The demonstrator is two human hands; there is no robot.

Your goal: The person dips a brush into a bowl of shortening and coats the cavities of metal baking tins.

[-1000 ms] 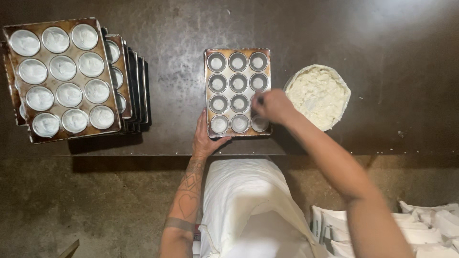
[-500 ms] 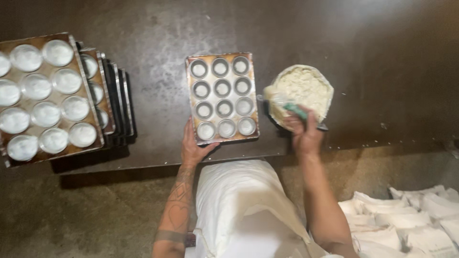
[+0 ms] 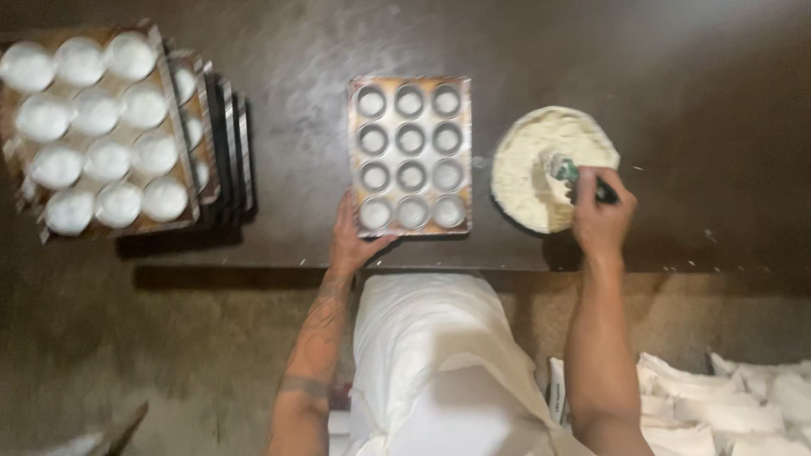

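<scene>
**Scooping batter beside a twelve-cup tin**

Gripping a green-handled scoop (image 3: 568,171), the right hand (image 3: 601,215) hung over the near right edge of a round bowl of pale batter (image 3: 530,169). Its fingers were curled shut around the handle, and the head of the scoop lay in the batter, blurred enough that its fill could not be told.

The left hand (image 3: 353,238) rested at the near left corner of a muffin tin (image 3: 410,155), thumb on the front rim and fingers loosely spread against the edge, pressing rather than clasping. That tin lay flat on the dark worktop (image 3: 676,67), just left of the bowl, with three columns of four cups; what lay in them could not be made out.

Well apart to the left stood a stack of muffin tins (image 3: 221,139), fanned so that their edges showed. The top tin (image 3: 97,127) of that stack carried white rounded mounds in every cup. A white apron (image 3: 422,355) covered the person's front below the worktop edge, and crumpled white cloths (image 3: 726,405) lay on the floor at the lower right.
</scene>
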